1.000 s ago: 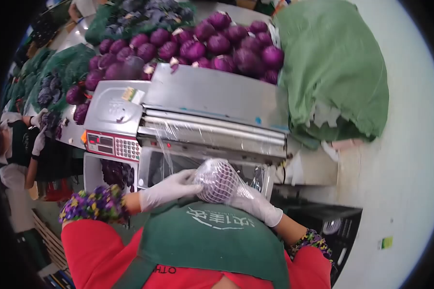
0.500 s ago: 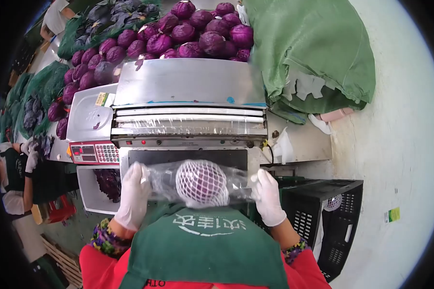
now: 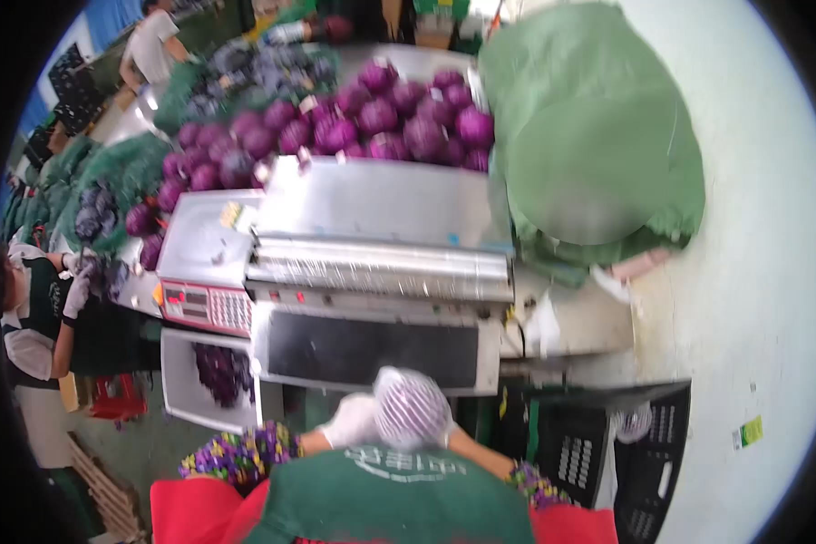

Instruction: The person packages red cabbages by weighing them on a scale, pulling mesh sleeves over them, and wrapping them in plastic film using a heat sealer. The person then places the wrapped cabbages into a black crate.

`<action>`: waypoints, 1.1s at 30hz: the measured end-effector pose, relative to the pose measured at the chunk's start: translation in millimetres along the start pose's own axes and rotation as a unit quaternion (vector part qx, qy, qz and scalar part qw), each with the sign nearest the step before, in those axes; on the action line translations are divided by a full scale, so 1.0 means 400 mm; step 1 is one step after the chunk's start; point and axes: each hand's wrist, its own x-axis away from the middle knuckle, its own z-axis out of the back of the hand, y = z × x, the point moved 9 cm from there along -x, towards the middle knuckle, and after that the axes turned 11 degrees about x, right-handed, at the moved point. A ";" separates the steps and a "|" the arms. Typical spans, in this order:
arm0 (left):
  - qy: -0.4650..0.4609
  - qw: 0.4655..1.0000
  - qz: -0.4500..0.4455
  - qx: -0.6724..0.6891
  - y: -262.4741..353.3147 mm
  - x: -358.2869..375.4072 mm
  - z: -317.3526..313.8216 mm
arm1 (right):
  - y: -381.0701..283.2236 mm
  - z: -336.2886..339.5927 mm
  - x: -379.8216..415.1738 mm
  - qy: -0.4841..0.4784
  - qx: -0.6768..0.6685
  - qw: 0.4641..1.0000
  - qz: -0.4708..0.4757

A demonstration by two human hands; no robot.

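The netted cabbage (image 3: pixel 412 408) is sitting between the person's two hands, just in front of the green apron (image 3: pixel 399 494), its white mesh blurring into slanting stripes. Its top is overlapping the near edge of the wrapping machine (image 3: pixel 383 201) in this view, so whether the two are touching is impossible to tell. Any clear film around it is hardly showing (a faint sheen near the top is about all).

The gloved left hand (image 3: pixel 350 421) is clasping the cabbage's left side, its fingers drawn together, their tips blurring out against the mesh. The right hand (image 3: pixel 448 432) is hiding almost wholly behind the cabbage; only a sliver of glove is showing at the lower right, and how far its fingers are opening or closing cannot be told.

Beyond them, the machine's dark plate (image 3: pixel 372 349) is lying bare below the film roll (image 3: pixel 381 270). To the left, a scale (image 3: pixel 210 238) is standing above a white bin (image 3: pixel 179 385) that is holding purple leaves (image 3: pixel 224 374). Farther back, loose red cabbages (image 3: pixel 379 116) are heaping on the tabletop, and a green sack (image 3: pixel 598 118) is bulging beside them. At the right, a black crate (image 3: pixel 582 453) is running partly out of sight.
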 end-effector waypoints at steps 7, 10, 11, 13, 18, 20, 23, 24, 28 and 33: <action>0.157 0.896 0.128 0.394 -0.046 0.061 0.169 | -0.121 0.071 -0.047 0.116 -0.010 0.988 -0.104; 0.043 0.672 0.290 0.680 -0.019 0.124 0.233 | -0.400 0.160 -0.128 0.121 0.310 0.937 -0.109; 0.029 0.575 0.256 0.776 0.100 0.156 0.307 | -0.512 0.185 -0.170 0.111 0.476 0.866 -0.107; 0.002 0.649 0.222 0.728 0.038 0.167 0.285 | -0.617 0.167 -0.198 0.200 0.469 0.860 -0.002; 0.033 0.703 0.109 0.702 0.044 0.232 0.293 | -0.550 0.088 -0.193 0.259 0.071 0.961 0.063; 0.199 0.870 -0.085 0.443 0.092 0.253 0.420 | -0.519 0.018 -0.217 0.171 -0.119 0.978 0.026; 0.203 0.931 -0.113 0.283 0.142 0.274 0.453 | -0.540 -0.123 -0.205 -0.082 -0.490 0.859 -0.122; 0.130 0.877 0.017 0.463 0.096 0.265 0.389 | -0.545 -0.118 -0.209 -0.055 -0.479 0.870 -0.102; -0.058 0.774 0.120 0.619 0.090 0.246 0.284 | -0.428 0.021 -0.076 0.067 -0.217 0.948 -0.221; -0.047 0.673 0.192 0.713 0.154 0.101 0.097 | -0.516 0.199 0.129 0.224 -0.112 0.965 -0.081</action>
